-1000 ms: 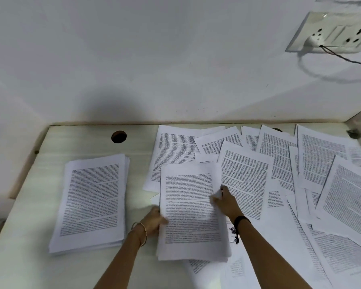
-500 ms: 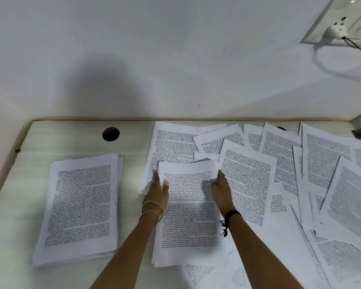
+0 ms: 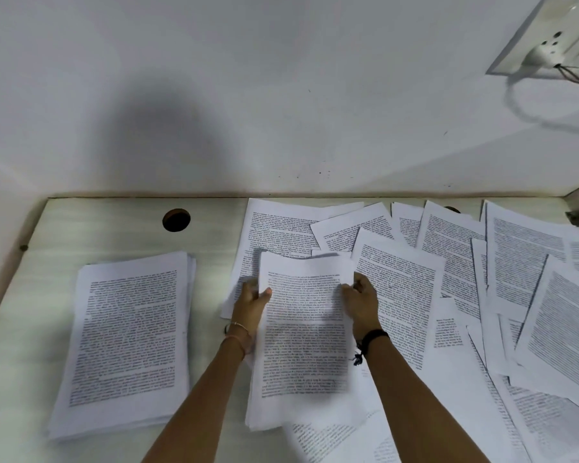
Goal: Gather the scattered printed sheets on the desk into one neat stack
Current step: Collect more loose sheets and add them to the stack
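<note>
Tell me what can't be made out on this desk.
Head view:
- Black print on the white paper bundle: blurred, too small to read.
- Bundle's sheet count: hidden under its top page.
- White wall socket: cut off by the right edge.
- Dark round desk hole: mostly covered by white sheets.

I read one supporting surface: a pale, wood-grained desk point(image 3: 114, 228). A round cable hole point(image 3: 176, 220) sits uncovered in its far left area. A second hole point(image 3: 452, 209) shows at the far edge, mostly under paper. On the left I find a squared stack point(image 3: 127, 342), print side up, apart from the rest. In the centre a bundle point(image 3: 305, 335) lies lengthwise, its near left corner on bare desk and its right side over loose sheets point(image 3: 515, 279). These sheets cover the right half, overlap at mixed angles and reach the far edge. A small dark fitting point(image 3: 574, 218) sits at the far right corner.
</note>
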Motion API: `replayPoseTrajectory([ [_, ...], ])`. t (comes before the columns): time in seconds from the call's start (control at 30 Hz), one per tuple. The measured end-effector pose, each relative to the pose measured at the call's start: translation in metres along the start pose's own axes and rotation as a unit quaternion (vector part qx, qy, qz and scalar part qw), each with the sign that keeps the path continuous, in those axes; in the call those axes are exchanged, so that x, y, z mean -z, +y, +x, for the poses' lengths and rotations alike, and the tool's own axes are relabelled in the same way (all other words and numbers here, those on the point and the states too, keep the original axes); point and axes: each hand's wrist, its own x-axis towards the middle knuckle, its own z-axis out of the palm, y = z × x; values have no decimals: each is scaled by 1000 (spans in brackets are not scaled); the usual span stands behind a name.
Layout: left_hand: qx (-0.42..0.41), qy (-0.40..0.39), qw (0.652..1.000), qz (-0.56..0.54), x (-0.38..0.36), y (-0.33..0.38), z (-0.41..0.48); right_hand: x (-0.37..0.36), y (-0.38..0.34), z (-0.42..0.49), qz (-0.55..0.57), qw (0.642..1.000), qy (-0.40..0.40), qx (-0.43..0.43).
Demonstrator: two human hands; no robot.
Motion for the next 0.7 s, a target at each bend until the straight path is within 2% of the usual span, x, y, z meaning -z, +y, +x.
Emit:
replayPoseTrajectory([
  [0.1, 50, -68, 996, -19, 10, -12, -6, -2, -22, 2, 119, 993, -10, 27],
  [0.13, 52, -61, 996, -26, 10, -13, -8, -2, -27, 4, 132, 991, -21, 25],
  [0.2, 43, -2, 995, -87, 7, -10, -14, 4, -26, 7, 80, 994, -66, 20],
  [0.3, 53, 109, 973, -196, 4, -5, -22, 26, -8, -4, -83, 991, -102, -16],
  [0.33, 75, 118, 960, -244, 2, -7, -25, 35, 0, -11, -75, 990, -117, -38],
  [0.4, 104, 100, 941, -306, -8, -11, -36, 47, 16, -24, -3, 979, -184, -85],
  [0.47, 112, 76, 936, -324, -24, -18, -52, 47, 30, -37, 27, 969, -229, -87],
  [0.57, 127, 42, 926, -353, -41, -31, -69, 45, 44, -47, 1, 983, -181, -29],
  [0.63, 96, 91, 924, -358, -33, -36, -64, 57, 38, -46, -47, 983, -177, 9],
  [0.7, 77, 189, 924, -325, -8, -37, -50, 76, 29, -39, -89, 979, -181, 14],
])
